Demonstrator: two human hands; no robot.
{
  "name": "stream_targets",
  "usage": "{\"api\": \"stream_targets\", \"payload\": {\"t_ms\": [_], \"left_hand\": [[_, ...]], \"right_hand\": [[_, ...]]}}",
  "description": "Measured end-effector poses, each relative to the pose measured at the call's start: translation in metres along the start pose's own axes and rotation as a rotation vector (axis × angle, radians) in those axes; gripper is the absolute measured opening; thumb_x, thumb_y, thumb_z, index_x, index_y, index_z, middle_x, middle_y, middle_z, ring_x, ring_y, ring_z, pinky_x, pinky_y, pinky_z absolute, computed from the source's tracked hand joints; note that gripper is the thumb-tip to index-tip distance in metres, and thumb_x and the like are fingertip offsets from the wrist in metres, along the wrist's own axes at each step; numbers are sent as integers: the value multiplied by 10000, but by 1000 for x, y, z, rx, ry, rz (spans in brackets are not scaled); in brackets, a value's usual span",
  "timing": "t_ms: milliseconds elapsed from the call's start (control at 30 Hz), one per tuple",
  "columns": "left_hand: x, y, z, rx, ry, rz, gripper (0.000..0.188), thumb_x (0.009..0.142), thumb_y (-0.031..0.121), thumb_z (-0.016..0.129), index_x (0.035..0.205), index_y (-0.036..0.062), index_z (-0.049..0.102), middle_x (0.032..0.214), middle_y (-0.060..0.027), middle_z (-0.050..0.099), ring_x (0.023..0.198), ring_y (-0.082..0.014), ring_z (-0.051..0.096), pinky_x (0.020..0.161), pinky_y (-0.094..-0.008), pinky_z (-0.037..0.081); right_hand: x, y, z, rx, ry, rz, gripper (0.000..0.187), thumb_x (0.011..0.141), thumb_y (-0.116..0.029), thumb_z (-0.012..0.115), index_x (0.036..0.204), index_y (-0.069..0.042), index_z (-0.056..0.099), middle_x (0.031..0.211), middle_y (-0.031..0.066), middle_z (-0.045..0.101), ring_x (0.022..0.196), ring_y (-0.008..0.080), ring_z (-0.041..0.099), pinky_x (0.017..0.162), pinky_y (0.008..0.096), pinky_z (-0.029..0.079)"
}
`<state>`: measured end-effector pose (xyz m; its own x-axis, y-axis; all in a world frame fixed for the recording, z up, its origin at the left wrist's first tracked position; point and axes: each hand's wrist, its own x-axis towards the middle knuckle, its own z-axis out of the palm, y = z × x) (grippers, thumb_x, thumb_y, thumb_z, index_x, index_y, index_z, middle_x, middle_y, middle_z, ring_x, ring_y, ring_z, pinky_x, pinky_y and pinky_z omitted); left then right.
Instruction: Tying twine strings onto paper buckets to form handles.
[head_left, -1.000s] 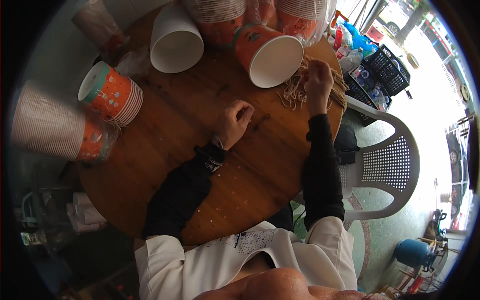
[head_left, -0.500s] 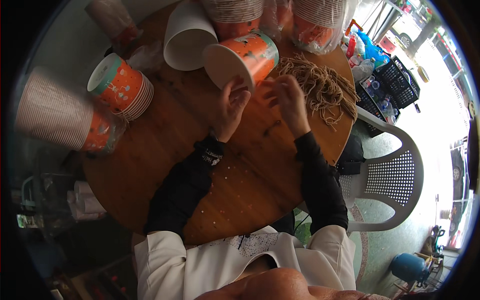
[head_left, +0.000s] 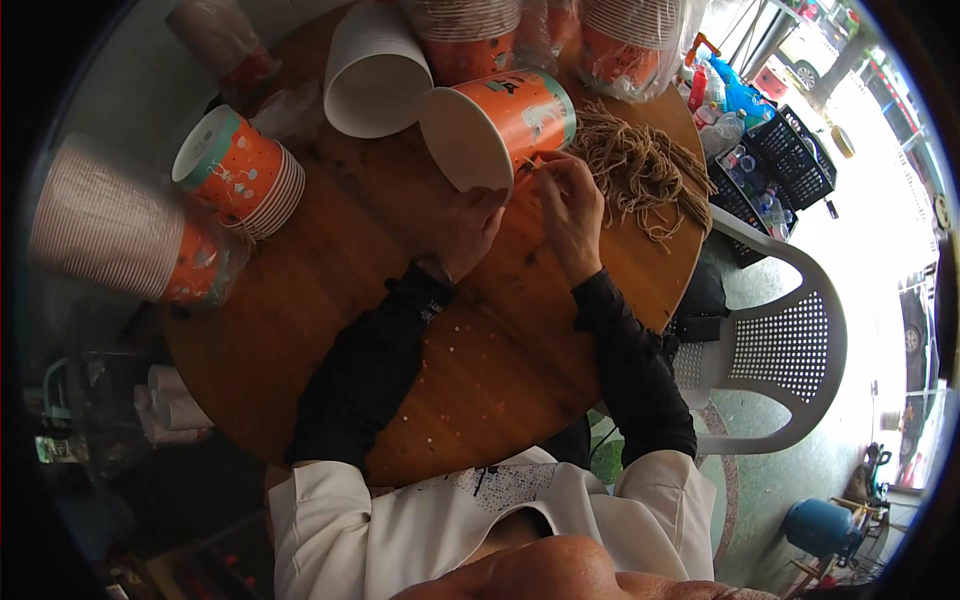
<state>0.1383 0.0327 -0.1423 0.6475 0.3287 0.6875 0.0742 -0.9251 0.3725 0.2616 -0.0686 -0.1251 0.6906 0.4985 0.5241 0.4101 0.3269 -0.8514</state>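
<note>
An orange paper bucket point(head_left: 520, 115) with a pale green band lies on its side, its white open mouth turned toward the lower left. My left hand point(head_left: 465, 230) has its fingers closed at the lower edge of that mouth. Against the bucket's lower right side, my right hand point(head_left: 570, 205) pinches thumb and fingers together. A thin, light bit shows by those fingertips, too small to name. Just right of the bucket lies a tangled heap of tan string point(head_left: 645, 165).
Left of the bucket lies a plain white bucket point(head_left: 375, 85). Stacked orange paper buckets point(head_left: 240, 175) and a plastic-wrapped stack point(head_left: 120, 225) stand farther left on the round wooden table point(head_left: 500, 340). More wrapped stacks line the far edge. A grey plastic chair point(head_left: 780, 340) is at right.
My left hand has closed at the bucket's rim. My right hand has gone from loosely spread to a pinch at its side. The bucket has rolled and shifted slightly right.
</note>
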Motion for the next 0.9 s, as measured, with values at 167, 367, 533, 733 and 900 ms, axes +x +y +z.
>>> {"api": "stream_targets", "payload": {"t_ms": [167, 367, 533, 733, 900], "left_hand": [[0, -5, -4, 55, -34, -56, 178, 891, 277, 631, 903, 104, 670, 869, -89, 673, 715, -299, 664, 649, -397, 540], [0, 3, -1, 93, 24, -59, 159, 871, 259, 615, 965, 134, 643, 833, -74, 667, 678, -294, 660, 601, -400, 537], [-5, -4, -5, 248, -106, -72, 177, 870, 200, 587, 1037, 141, 602, 983, -97, 630, 780, -328, 651, 616, -439, 546], [-7, -9, -4, 283, -206, -116, 159, 876, 183, 579, 1030, 147, 587, 1063, -85, 604, 847, -332, 642, 630, -443, 549], [-6, -7, -1, 239, -167, -127, 138, 866, 187, 604, 995, 138, 607, 1020, -80, 620, 819, -331, 647, 625, -439, 541]], "right_hand": [[-5, -10, 3, 21, -93, 112, 113, 905, -42, 591, 956, 58, 582, 1177, 133, 629, 901, 112, 613, 810, 262, 519], [-5, -3, 5, 71, -72, 145, 138, 858, -87, 609, 925, 31, 585, 1129, 153, 663, 858, 165, 669, 732, 293, 536], [-2, -11, -2, -45, -79, 197, 169, 819, -79, 620, 940, 36, 594, 1077, 146, 669, 773, 165, 648, 697, 304, 525], [-4, -22, -2, -222, -130, 113, 199, 792, -67, 615, 960, 39, 603, 950, 161, 641, 768, 263, 638, 710, 344, 517], [-4, -19, -4, -242, -126, 75, 199, 785, -62, 615, 955, 41, 601, 948, 170, 637, 789, 296, 640, 711, 368, 518]]}}
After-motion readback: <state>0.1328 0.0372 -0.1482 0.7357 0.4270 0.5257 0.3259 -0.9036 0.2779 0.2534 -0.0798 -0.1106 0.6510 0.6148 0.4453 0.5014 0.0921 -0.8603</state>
